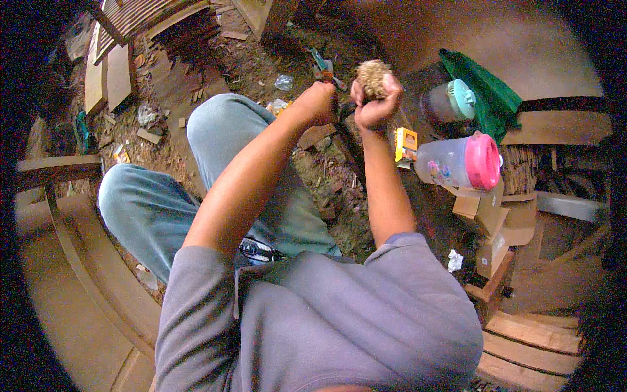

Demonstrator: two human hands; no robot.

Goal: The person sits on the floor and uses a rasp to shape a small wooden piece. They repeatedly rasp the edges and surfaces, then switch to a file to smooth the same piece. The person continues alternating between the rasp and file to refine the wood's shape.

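In the head view, our right grip [381, 111] clasps a rough tan wad [373, 78], which juts out above the curled fingers. Our left grip [318, 101] is clenched just left of it; we cannot tell whether it encloses anything. A teal and orange thing [321, 66] shows just beyond the left grip, and we cannot tell if they touch.

The wad looks loose to us, so slackened fingers could let pieces shed or the whole slip onto the littered floor [339, 215]. An outward swing of the right grip could knock the yellow box [406, 145] or the pink-lidded jug [450, 162], both to its right and nearer us.

Our left forearm [258, 163] slants rightward past the raised knee [225, 117]; our right forearm [386, 186] runs nearly straight forward, the wrist turned so the fingers curl upward.
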